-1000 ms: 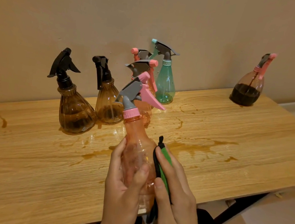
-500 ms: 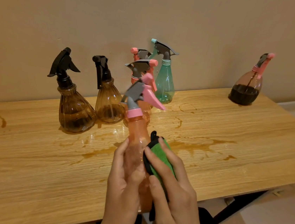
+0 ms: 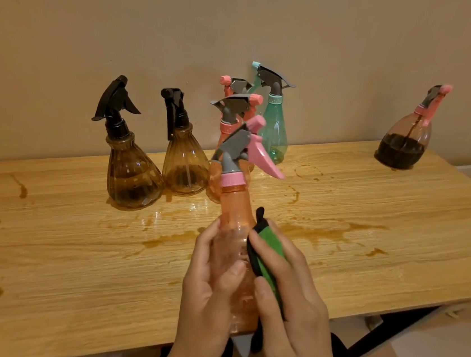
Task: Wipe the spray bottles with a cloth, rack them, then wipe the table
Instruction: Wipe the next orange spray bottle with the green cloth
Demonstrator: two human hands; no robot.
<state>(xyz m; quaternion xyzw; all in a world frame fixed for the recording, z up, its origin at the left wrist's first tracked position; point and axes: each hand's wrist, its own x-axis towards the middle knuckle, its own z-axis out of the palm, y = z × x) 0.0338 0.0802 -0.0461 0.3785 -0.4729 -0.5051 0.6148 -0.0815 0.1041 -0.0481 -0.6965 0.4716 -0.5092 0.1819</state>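
Observation:
My left hand grips an orange spray bottle with a pink collar and grey-pink trigger, held upright above the table's front edge. My right hand presses a green cloth with black edging against the bottle's right side. Behind it on the wooden table stand two brown bottles with black triggers, two more orange bottles, partly hidden, and a green bottle.
A brown bottle with dark liquid and a pink trigger stands at the far right by the wall. Brown liquid stains and puddles spread over the tabletop. A black table leg shows under the right front edge.
The cloth slid up the bottle's right side and back down a little as my right hand rubbed it. My left hand shifted its grip and the bottle tilted slightly.

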